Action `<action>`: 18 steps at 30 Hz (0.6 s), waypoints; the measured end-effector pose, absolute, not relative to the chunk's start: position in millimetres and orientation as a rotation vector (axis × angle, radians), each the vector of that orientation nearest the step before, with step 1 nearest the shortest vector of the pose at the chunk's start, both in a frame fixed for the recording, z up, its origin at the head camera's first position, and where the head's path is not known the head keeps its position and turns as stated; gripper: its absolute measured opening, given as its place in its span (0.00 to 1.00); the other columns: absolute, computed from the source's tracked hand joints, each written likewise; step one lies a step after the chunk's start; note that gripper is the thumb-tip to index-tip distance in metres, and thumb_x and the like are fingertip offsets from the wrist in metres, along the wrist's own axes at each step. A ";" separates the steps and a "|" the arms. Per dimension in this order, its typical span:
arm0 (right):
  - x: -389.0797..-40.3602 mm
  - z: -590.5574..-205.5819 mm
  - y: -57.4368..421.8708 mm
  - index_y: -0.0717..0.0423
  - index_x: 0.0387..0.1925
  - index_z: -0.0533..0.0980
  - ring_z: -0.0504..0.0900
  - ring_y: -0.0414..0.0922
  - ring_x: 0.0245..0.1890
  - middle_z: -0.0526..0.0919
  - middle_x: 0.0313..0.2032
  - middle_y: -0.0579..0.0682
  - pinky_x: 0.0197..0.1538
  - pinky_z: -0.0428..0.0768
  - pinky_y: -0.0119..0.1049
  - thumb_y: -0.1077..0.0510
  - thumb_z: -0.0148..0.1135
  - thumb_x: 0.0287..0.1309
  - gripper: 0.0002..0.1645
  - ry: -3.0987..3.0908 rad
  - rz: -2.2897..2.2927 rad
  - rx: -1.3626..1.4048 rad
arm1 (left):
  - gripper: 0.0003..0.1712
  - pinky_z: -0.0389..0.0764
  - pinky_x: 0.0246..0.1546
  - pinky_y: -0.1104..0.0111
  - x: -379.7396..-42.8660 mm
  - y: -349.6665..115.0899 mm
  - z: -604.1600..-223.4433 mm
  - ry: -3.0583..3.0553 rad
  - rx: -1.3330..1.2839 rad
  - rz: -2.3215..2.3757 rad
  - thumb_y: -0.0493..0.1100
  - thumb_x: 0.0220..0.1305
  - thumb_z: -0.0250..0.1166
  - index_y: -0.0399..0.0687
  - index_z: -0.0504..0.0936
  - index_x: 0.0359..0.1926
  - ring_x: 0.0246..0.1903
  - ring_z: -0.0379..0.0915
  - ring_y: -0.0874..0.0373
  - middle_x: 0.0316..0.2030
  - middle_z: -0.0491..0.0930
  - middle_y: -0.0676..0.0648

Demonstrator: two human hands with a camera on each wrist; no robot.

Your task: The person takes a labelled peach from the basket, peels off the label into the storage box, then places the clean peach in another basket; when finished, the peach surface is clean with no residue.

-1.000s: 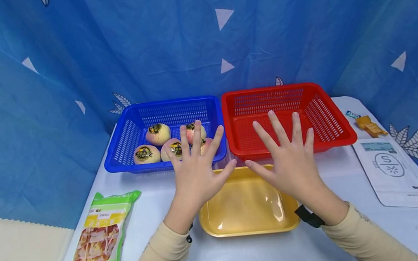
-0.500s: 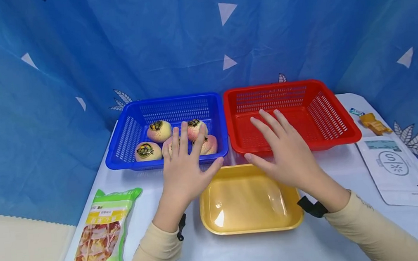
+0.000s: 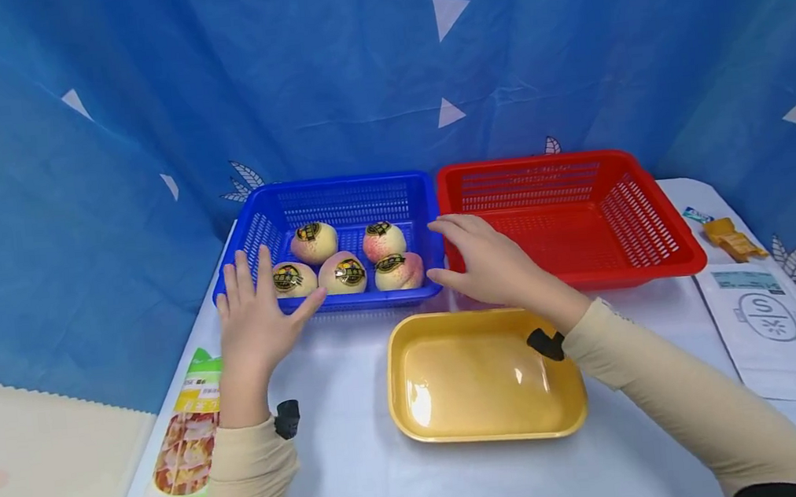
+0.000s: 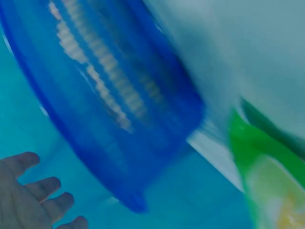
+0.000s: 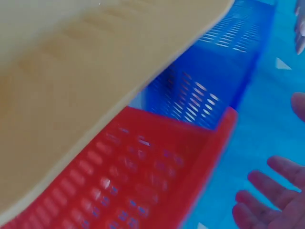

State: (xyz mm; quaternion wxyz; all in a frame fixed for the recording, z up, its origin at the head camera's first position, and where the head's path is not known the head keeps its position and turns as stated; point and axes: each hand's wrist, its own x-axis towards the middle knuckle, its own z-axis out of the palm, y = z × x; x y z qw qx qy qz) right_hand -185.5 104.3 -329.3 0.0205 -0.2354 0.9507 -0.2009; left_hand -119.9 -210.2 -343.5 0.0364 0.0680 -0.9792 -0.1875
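Blue basket [image 3: 348, 205] holds dark-labelled peaches [image 3: 342, 275]; white pouch [image 3: 782, 349] bears circled S [image 3: 768, 316].

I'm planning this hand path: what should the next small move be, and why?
Probably ease the left hand and right hand inward onto the blue basket: in the head view they flank its ends, and neither holds anything. Five peaches lie inside, so using both hands seems steadier.
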 end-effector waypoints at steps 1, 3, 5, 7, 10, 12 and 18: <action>-190.4 -331.6 99.3 0.47 0.72 0.63 0.62 0.52 0.73 0.65 0.72 0.52 0.69 0.72 0.55 0.40 0.68 0.58 0.45 2.935 -0.609 -0.739 | 0.66 0.34 0.72 0.32 -121.2 -217.2 -344.5 -3.010 0.241 -0.592 0.81 0.58 0.52 0.51 0.31 0.79 0.76 0.18 0.34 0.78 0.24 0.36; -199.0 -336.3 89.1 0.49 0.72 0.63 0.63 0.52 0.73 0.66 0.71 0.53 0.69 0.71 0.54 0.39 0.68 0.58 0.45 2.910 -0.577 -0.754 | 0.67 0.32 0.71 0.32 -124.0 -229.5 -347.2 -3.021 0.303 -0.623 0.81 0.58 0.51 0.48 0.30 0.79 0.76 0.17 0.33 0.77 0.22 0.35; -206.7 -341.5 79.6 0.51 0.72 0.64 0.65 0.52 0.72 0.68 0.69 0.54 0.70 0.70 0.53 0.39 0.67 0.58 0.45 2.895 -0.534 -0.781 | 0.68 0.32 0.71 0.32 -126.9 -238.9 -350.7 -3.035 0.357 -0.647 0.82 0.57 0.50 0.46 0.29 0.79 0.75 0.16 0.32 0.76 0.20 0.34; -213.5 -346.5 70.9 0.54 0.70 0.67 0.67 0.52 0.70 0.72 0.66 0.54 0.71 0.70 0.51 0.39 0.66 0.59 0.43 2.890 -0.486 -0.825 | 0.70 0.32 0.72 0.33 -129.4 -245.6 -353.6 -3.049 0.402 -0.675 0.82 0.57 0.50 0.43 0.28 0.78 0.75 0.15 0.31 0.76 0.18 0.34; -220.7 -352.1 59.6 0.56 0.59 0.75 0.71 0.51 0.65 0.79 0.56 0.53 0.67 0.74 0.47 0.38 0.65 0.59 0.34 2.893 -0.425 -0.871 | 0.72 0.32 0.72 0.33 -132.0 -251.0 -356.3 -3.064 0.456 -0.704 0.84 0.55 0.49 0.40 0.27 0.77 0.75 0.14 0.31 0.75 0.17 0.34; -224.1 -354.5 53.3 0.55 0.46 0.78 0.75 0.51 0.59 0.82 0.45 0.52 0.62 0.77 0.45 0.37 0.65 0.59 0.27 2.904 -0.368 -0.896 | 0.74 0.32 0.72 0.34 -133.1 -252.7 -357.3 -3.071 0.477 -0.718 0.85 0.54 0.49 0.38 0.26 0.77 0.75 0.14 0.32 0.75 0.17 0.33; -231.8 -357.4 39.4 0.53 0.30 0.77 0.76 0.50 0.44 0.82 0.28 0.49 0.48 0.76 0.42 0.31 0.66 0.54 0.29 2.933 -0.161 -0.914 | 0.79 0.34 0.73 0.34 -136.8 -255.7 -361.2 -3.092 0.512 -0.729 0.86 0.50 0.51 0.34 0.25 0.76 0.75 0.14 0.32 0.75 0.17 0.31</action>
